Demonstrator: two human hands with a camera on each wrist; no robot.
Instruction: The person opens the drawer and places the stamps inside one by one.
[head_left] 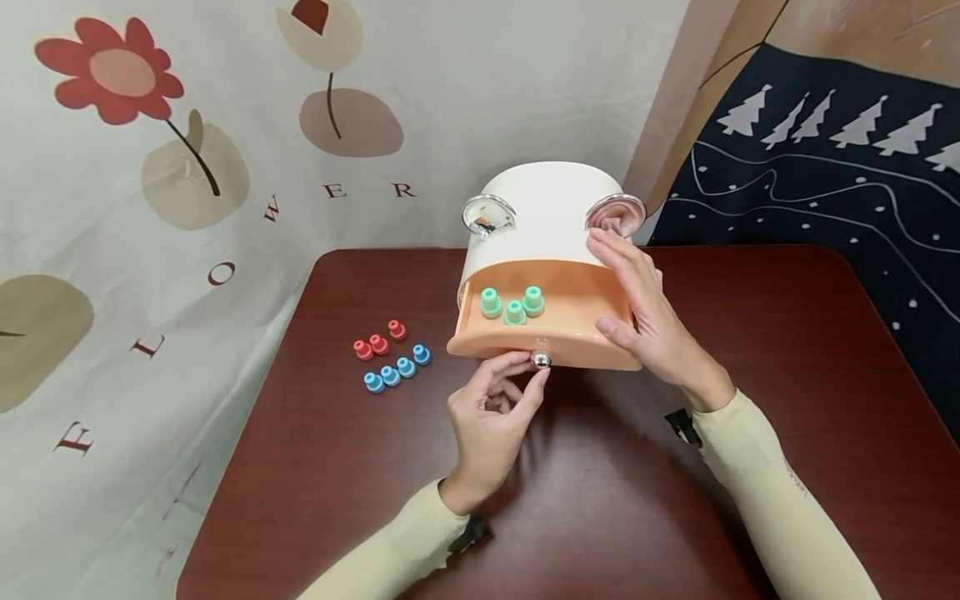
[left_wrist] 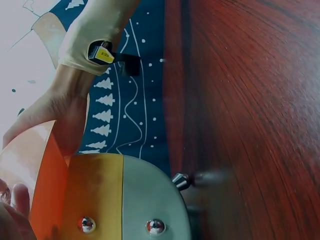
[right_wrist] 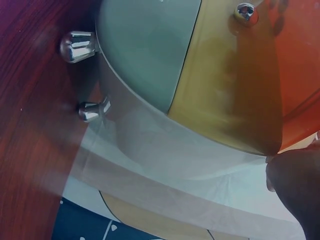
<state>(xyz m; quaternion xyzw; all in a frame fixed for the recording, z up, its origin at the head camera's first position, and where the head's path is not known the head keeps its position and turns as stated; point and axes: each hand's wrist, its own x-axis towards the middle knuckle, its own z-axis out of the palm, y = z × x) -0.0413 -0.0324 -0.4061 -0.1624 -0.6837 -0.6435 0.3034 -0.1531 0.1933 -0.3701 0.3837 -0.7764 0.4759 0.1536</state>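
A small white cabinet (head_left: 551, 196) has its top orange drawer (head_left: 577, 348) pulled out. Three mint-green stepped pieces, small peg-like things (head_left: 491, 302), sit inside the drawer toward its left. My left hand (head_left: 483, 433) pinches the drawer's silver knob (head_left: 541, 359) between thumb and forefinger. At the cabinet's right, my right hand (head_left: 656, 329) has its fingers extended by the upper front edge, with the thumb near the drawer's right rim. Below the orange drawer, the left wrist view shows a yellow drawer (left_wrist: 95, 185) and a grey-green drawer (left_wrist: 150, 187), both shut.
Left of the cabinet, three red pieces (head_left: 378, 344) and several blue pieces (head_left: 390, 376) stand in slanting rows on the dark red-brown table (head_left: 315, 500). Silver ear-like cups (head_left: 489, 215) stick out at the cabinet's top. Behind the table hangs a flower-print cloth (head_left: 450, 100).
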